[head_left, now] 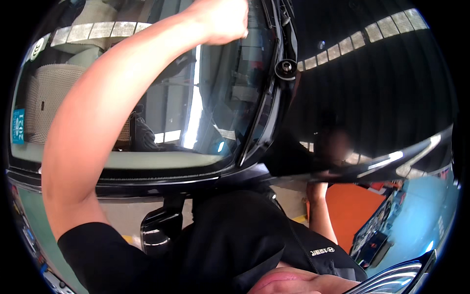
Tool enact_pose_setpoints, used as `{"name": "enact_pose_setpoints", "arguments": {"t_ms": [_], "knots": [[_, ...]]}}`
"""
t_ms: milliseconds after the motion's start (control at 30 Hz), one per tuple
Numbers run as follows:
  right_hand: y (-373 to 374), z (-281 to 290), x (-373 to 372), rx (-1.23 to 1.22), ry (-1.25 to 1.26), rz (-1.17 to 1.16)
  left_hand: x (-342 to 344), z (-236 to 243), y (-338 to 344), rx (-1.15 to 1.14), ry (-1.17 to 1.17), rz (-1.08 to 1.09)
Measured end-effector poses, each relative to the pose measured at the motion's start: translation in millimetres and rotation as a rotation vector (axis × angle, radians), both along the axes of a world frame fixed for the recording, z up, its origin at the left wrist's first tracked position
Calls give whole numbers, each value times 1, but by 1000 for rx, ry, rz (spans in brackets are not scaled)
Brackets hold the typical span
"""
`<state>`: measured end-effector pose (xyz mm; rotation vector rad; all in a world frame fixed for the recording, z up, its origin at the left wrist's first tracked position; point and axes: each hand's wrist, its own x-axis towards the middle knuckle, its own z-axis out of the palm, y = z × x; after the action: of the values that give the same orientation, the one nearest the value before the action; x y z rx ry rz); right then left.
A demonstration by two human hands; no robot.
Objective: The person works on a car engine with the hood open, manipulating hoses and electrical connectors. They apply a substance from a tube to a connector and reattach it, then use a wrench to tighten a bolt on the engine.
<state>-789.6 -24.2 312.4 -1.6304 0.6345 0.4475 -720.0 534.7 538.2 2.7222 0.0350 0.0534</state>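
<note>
My left arm stretches over the windshield [166, 117] of a black car. At its end my left hand [223, 20] is closed into a fist above the glass, by the top edge of the picture. Whatever its fingers may hold is hidden. To its right lies a black wiper arm [290, 41] with a round pivot [286, 69] at the base of the glass. My right hand [317, 188] is down by the side edge of the glossy black hood [372, 93]. Its fingers are too dark and small to make out.
A black side mirror [161, 231] sticks out beside my torso. Through the glass a beige seat [58, 88] shows, and a blue sticker [18, 126] is at the windshield's left edge. An orange surface [347, 208] lies beyond my right forearm, beside a dark rack of items [374, 230].
</note>
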Motion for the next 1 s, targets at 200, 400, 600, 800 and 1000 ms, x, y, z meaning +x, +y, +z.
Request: {"name": "enact_pose_setpoints", "arguments": {"t_ms": [200, 400, 600, 800, 1000], "knots": [[-16, 12, -95, 108, 76, 204, -145, -6, -100, -339, 166, -458], [-18, 43, -120, 500, -141, 652, -213, -31, -260, -567, 732, -341], [-149, 52, -115, 451, -837, 810, -211, -135, -447, -1028, 932, -97], [-321, 40, -101, 36, -978, 486, -159, -191, -648, -1528, 976, -5], [-452, 29, -51, -140, -815, 197, -81, -229, -795, -1632, 978, 1]]}}
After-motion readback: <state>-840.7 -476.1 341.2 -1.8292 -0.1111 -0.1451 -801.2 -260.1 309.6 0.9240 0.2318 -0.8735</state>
